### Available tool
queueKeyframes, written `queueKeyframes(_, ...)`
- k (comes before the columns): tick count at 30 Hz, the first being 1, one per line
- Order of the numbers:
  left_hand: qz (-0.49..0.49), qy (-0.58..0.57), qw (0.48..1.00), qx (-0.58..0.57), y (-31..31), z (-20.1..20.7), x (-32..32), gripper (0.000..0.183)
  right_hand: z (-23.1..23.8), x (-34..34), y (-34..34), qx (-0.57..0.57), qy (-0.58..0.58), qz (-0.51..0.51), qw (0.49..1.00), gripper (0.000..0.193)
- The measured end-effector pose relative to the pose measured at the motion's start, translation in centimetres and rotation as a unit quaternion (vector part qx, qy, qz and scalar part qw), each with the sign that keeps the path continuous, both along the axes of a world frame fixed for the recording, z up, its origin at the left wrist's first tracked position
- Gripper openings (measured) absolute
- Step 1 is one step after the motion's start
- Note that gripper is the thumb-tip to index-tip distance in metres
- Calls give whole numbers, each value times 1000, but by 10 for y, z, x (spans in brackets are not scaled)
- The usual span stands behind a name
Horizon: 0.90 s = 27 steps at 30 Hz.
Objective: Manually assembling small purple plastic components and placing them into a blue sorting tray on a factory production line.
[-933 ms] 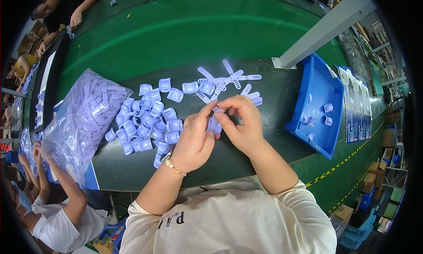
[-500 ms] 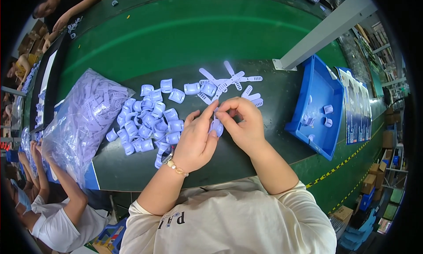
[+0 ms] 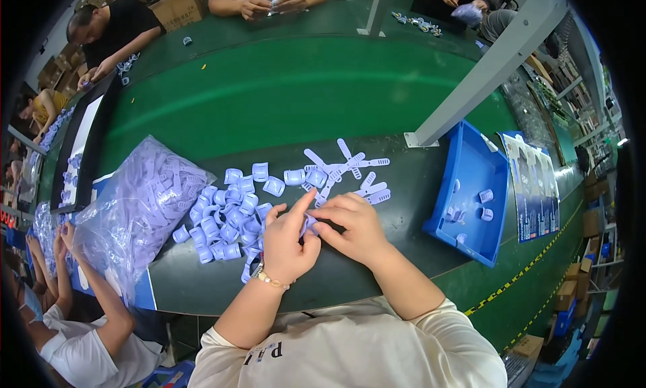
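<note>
**Both hands pinched together on one small lilac piece**

Your left hand (image 3: 288, 239) and right hand (image 3: 353, 225) meet at the middle of the dark work surface (image 3: 336, 280), fingertips touching. Between them you grip a small pale lilac plastic piece (image 3: 310, 224); most of it is hidden by your fingers, so its exact shape cannot be told. Your left forefinger points up and away from you, the thumb pressed in toward the piece, and a beaded bracelet (image 3: 271, 279) sits at that wrist. Your right hand curls over from the other side, knuckles up, fingers bent down onto the same piece. Both forearms come in from below, elbows spread, wrists angled inward.

Just to the left of your left hand lies a loose heap of lilac clip parts (image 3: 225, 216), some touching your fingers' edge. Further left is a clear bag of lilac strips (image 3: 138, 210). Just beyond your fingertips lie several flat lilac tabbed strips (image 3: 346, 166), scattered and crossing each other. To the right of your right hand, apart from it, stands a blue tray (image 3: 464, 193) holding a few of the small lilac parts.
</note>
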<state>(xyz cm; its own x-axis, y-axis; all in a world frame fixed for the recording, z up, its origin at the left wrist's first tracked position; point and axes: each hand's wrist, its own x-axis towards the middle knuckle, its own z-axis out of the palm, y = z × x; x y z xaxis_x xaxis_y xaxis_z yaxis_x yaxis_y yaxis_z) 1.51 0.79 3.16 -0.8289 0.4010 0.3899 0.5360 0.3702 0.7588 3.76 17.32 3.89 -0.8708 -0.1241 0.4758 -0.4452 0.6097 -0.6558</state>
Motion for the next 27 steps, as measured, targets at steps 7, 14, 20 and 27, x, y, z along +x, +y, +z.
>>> queueKeyframes(7,9,28,999,-30,5,4,1,66,-2,-3,-1,3,37,-14,999,22)
queueKeyframes(14,9,40,998,-40,6,-2,3,66,-3,-4,-4,5,86,-21,996,20)
queueKeyframes(20,30,35,999,-17,4,-7,2,66,-3,-2,-4,24,120,-51,991,20)
queueKeyframes(27,17,11,1000,4,2,-9,-5,69,0,-5,-1,41,137,-33,989,22)
